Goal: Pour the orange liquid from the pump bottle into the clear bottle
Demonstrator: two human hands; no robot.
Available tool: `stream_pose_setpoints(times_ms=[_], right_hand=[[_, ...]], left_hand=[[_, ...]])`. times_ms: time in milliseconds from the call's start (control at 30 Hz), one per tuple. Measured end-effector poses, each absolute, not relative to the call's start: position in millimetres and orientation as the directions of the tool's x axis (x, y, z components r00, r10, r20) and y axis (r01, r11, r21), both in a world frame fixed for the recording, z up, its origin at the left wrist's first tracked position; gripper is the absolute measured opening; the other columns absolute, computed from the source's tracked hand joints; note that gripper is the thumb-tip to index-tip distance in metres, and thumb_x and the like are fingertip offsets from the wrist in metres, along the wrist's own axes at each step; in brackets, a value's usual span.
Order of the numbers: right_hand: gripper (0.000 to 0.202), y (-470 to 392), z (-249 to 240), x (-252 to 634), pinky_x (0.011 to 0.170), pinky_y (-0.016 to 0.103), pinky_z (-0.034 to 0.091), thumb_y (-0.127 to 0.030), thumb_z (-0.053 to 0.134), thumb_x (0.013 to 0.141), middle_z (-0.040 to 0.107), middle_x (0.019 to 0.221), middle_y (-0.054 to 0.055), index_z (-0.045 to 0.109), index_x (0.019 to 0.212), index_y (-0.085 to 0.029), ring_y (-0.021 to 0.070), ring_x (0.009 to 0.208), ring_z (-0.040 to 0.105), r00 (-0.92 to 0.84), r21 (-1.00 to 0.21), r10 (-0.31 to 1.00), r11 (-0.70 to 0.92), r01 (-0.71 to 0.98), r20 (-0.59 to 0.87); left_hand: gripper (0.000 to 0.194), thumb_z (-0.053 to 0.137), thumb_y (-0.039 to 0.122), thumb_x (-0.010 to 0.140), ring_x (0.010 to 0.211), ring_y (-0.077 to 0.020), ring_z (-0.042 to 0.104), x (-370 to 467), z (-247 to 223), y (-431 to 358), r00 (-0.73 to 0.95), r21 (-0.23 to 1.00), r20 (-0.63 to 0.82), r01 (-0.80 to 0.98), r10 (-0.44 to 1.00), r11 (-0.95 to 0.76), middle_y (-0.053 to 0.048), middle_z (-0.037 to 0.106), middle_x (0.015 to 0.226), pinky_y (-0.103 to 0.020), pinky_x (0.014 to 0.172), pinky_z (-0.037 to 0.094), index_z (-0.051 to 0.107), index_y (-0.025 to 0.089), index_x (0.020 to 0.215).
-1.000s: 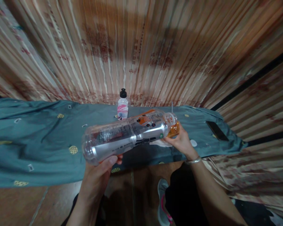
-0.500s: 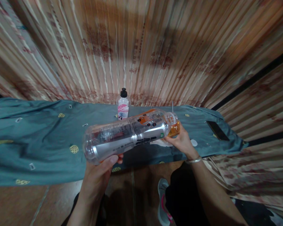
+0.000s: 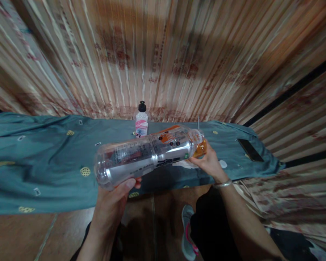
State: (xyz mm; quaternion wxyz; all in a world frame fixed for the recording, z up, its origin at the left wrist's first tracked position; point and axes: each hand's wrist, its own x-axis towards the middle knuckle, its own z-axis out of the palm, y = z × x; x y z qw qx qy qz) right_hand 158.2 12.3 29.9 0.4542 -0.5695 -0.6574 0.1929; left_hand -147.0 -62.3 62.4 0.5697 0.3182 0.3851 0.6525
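Observation:
My left hand (image 3: 116, 197) is closed from below round the base end of a large clear plastic bottle (image 3: 149, 152) with a silver and orange label. The bottle lies almost level, its neck pointing right and slightly up. My right hand (image 3: 208, 161) grips a small transparent container (image 3: 201, 148) with amber-orange liquid in it. The bottle's mouth overlaps this container; whether they touch I cannot tell. A thin grey stick (image 3: 198, 122) shows just above it. Behind the large bottle stands a small bottle (image 3: 141, 121) with a black cap and pink label.
A teal cloth with yellow prints (image 3: 57, 156) covers the table. Towards its right end lie a dark phone-like slab (image 3: 250, 150) and a white round piece (image 3: 223, 164). Something whitish (image 3: 184, 164) is partly hidden below the bottle neck. Pleated curtains (image 3: 157, 54) hang behind and at right.
Almost nothing differs. The base end of the large bottle and my left hand have shifted very slightly left; my right hand stays in place.

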Motion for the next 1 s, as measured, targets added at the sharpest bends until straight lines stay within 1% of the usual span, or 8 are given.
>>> stream_pose_setpoints(times_ms=[133, 267, 433, 533, 733, 867, 1000], right_hand=[[0.07, 12, 30, 158, 0.105, 0.054, 0.058, -0.048, 0.087, 0.068, 0.077, 0.126, 0.013, 0.06, 0.128, -0.023, 0.0347, 0.11, 0.076, 0.064, -0.766, 0.922, 0.277, 0.581, 0.382], [0.072, 12, 30, 158, 0.103, 0.056, 0.059, -0.049, 0.087, 0.067, 0.077, 0.125, 0.015, 0.06, 0.127, -0.021, 0.0363, 0.11, 0.076, 0.073, -0.753, 0.924, 0.257, 0.606, 0.374], [0.068, 12, 32, 157, 0.103, 0.053, 0.06, -0.048, 0.086, 0.069, 0.077, 0.125, 0.014, 0.06, 0.125, -0.021, 0.0347, 0.11, 0.076, 0.055, -0.755, 0.921, 0.282, 0.591, 0.387], [0.069, 12, 33, 156, 0.103, 0.052, 0.06, -0.047, 0.087, 0.069, 0.077, 0.126, 0.013, 0.059, 0.127, -0.022, 0.0338, 0.11, 0.076, 0.048, -0.761, 0.919, 0.294, 0.578, 0.392], [0.066, 11, 34, 155, 0.104, 0.052, 0.06, -0.045, 0.086, 0.071, 0.076, 0.128, 0.012, 0.06, 0.127, -0.022, 0.0333, 0.112, 0.075, 0.042, -0.74, 0.91, 0.308, 0.598, 0.412], [0.066, 11, 33, 156, 0.105, 0.05, 0.059, -0.046, 0.086, 0.07, 0.076, 0.128, 0.013, 0.059, 0.127, -0.022, 0.0333, 0.114, 0.075, 0.042, -0.734, 0.909, 0.307, 0.605, 0.415], [0.069, 12, 33, 156, 0.106, 0.05, 0.059, -0.045, 0.085, 0.071, 0.075, 0.129, 0.013, 0.058, 0.129, -0.022, 0.0332, 0.116, 0.074, 0.029, -0.726, 0.908, 0.315, 0.611, 0.418]], left_hand=[[0.05, 0.101, 0.035, 0.054, 0.06, -0.016, 0.071, -145, 65, -62, -0.183, 0.857, -0.032, -0.51, 0.983, -0.067, -0.002, 0.078, 0.073, -0.021, 0.054, 0.059, 0.08, 0.018, 0.096], [0.047, 0.1, 0.032, 0.055, 0.062, -0.0158, 0.072, -144, 66, -61, -0.178, 0.852, -0.039, -0.52, 0.983, -0.06, -0.001, 0.077, 0.072, -0.021, 0.054, 0.06, 0.08, 0.018, 0.095], [0.047, 0.1, 0.031, 0.051, 0.058, -0.0165, 0.071, -143, 67, -60, -0.214, 0.844, -0.051, -0.532, 0.976, -0.072, 0.0, 0.075, 0.067, -0.021, 0.05, 0.058, 0.08, 0.017, 0.091], [0.043, 0.098, 0.027, 0.052, 0.059, -0.0167, 0.071, -142, 70, -60, -0.207, 0.847, -0.069, -0.529, 0.976, -0.052, -0.001, 0.076, 0.068, -0.021, 0.051, 0.059, 0.08, 0.018, 0.091], [0.042, 0.093, 0.019, 0.043, 0.053, -0.0167, 0.07, -140, 75, -59, -0.238, 0.841, -0.143, -0.541, 0.961, -0.009, -0.001, 0.077, 0.063, -0.021, 0.047, 0.057, 0.079, 0.017, 0.082], [0.041, 0.094, 0.021, 0.045, 0.055, -0.0164, 0.071, -140, 73, -59, -0.223, 0.841, -0.134, -0.541, 0.965, -0.009, -0.001, 0.077, 0.065, -0.021, 0.049, 0.058, 0.079, 0.017, 0.082], [0.045, 0.095, 0.022, 0.046, 0.056, -0.0157, 0.071, -140, 73, -60, -0.227, 0.839, -0.122, -0.544, 0.966, -0.022, -0.001, 0.078, 0.069, -0.02, 0.049, 0.058, 0.079, 0.017, 0.088]])
